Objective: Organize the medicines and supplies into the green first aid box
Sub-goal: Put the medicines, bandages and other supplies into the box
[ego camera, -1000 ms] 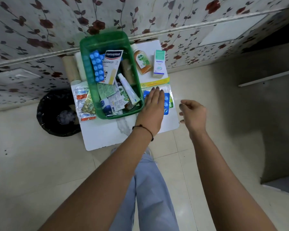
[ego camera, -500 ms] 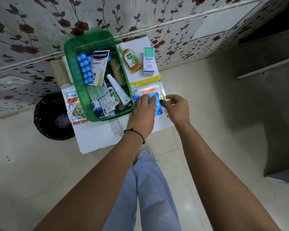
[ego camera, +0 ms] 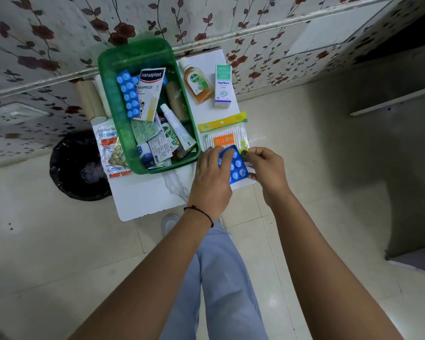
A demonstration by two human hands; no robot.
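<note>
The green first aid box [ego camera: 108,77] stands on a small white table [ego camera: 142,200] and holds a blue pill strip, a Hansaplast pack, tubes and sachets. My left hand [ego camera: 211,175] and my right hand [ego camera: 265,168] both grip a blue blister strip [ego camera: 236,165] just right of the box, lifted over a Tulips cotton bud pack [ego camera: 225,138]. A Dettol bottle [ego camera: 196,82], an Optibex carton [ego camera: 223,85] and a yellow sachet [ego camera: 221,122] lie on the table to the right of the box. Silver pill strips [ego camera: 108,148] lie left of it.
A black lined bin [ego camera: 76,168] stands on the floor left of the table. Bandage rolls [ego camera: 90,96] lie behind the box at its left, against the floral wall. My legs in light trousers [ego camera: 219,278] are below the table edge.
My right hand came in from the right and took hold of the blue blister strip with my left hand. The strip has tilted up off the cotton bud pack.
</note>
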